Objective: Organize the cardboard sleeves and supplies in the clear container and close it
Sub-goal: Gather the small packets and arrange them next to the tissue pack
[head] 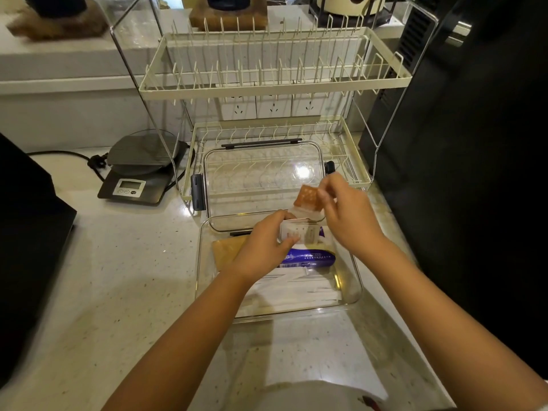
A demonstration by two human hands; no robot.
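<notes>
The clear container (353, 295) stands open on the counter (118, 277), its lid (261, 173) lying at 12 o'clock in the rack (341, 143). Inside, the left hand (261, 247) grips a white card pack (299, 234). At its 1 o'clock, the right hand (347, 215) pinches an orange packet (308, 198) with curled fingers.

Your container (207, 280) sits on the counter (118, 277) near its front edge, its lid (261, 176) behind it in the dish rack (275, 84). To the rack's left stands a scale (139, 173). Inside the container, wrapped straws (296, 289) lie in front, cardboard sleeves (226, 250) at the back left.
</notes>
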